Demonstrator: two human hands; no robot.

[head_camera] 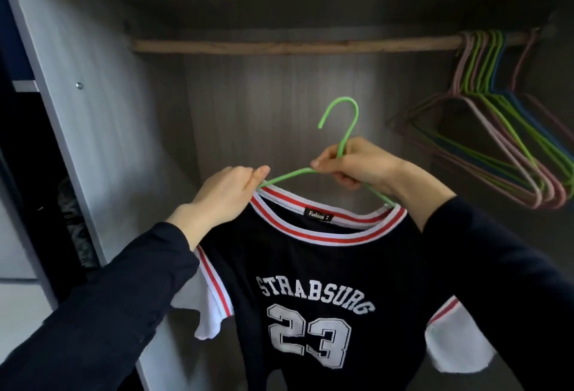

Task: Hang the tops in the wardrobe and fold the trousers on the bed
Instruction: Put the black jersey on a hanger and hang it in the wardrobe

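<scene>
The navy jersey top with white sleeves and a red-and-white striped collar (310,266) runs off the bottom edge, and its right shoulder hides behind a dark sleeve. The thin green wire hanger (344,123) disappears into the collar at both ends. The chest reads "STRABSURG" and "23"; the neck label says "Fashion". The right hand (357,163) grips the hanger's neck and the left hand (223,194) pinches the collar. The top is held inside the wardrobe, below the wooden rail (279,47).
</scene>
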